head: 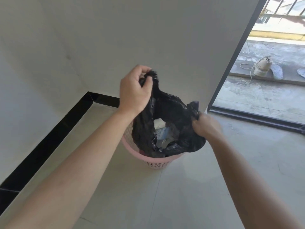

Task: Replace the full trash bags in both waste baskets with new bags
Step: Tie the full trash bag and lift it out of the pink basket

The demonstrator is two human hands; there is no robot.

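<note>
A pink perforated waste basket (158, 163) stands on the tiled floor near a wall corner. A black trash bag (173, 111) sits in it, its mouth pulled up and open, with white and blue rubbish (160, 128) visible inside. My left hand (134, 90) grips a bunched handle of the bag, raised above the basket. My right hand (206, 124) grips the opposite edge of the bag, lower and to the right. The basket's far rim is hidden behind the bag.
A white wall with a black skirting strip (49, 138) runs behind and to the left. To the right is an open doorway with a dark frame (239, 47). Outside, a shoe (262, 66) and insoles lie on the concrete.
</note>
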